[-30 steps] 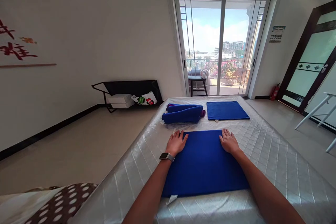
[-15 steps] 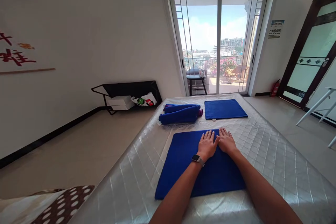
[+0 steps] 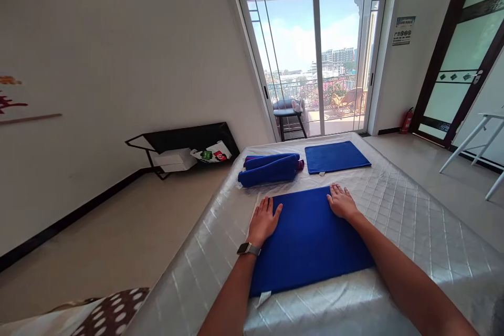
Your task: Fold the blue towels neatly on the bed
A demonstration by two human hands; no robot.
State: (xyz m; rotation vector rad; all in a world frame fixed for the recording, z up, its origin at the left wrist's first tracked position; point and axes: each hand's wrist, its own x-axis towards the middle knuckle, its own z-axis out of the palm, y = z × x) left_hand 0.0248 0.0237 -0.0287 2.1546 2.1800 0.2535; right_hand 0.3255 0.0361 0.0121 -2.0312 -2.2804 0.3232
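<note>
A blue cloth, flat and roughly rectangular, lies on the plastic-covered mattress in front of me. On its far left corner rests my left hand, palm down with the fingers stretched out and a watch on the wrist. My right hand lies flat at the far right corner, fingers extended. Neither hand grips anything. Beyond them, a second flat blue cloth is at the far right of the mattress. To its left sits a bundle of folded blue cloths with a purple piece showing at the end.
A black-framed item leans by the wall, with white boxes and a printed bag at it. Brown polka-dot fabric lies at the lower left. A white-legged table stands right, near a fire extinguisher.
My left hand slid right across the cloth to beside my right hand, then returned to the left corner. My right hand stayed at the right corner. The view has shifted slightly.
</note>
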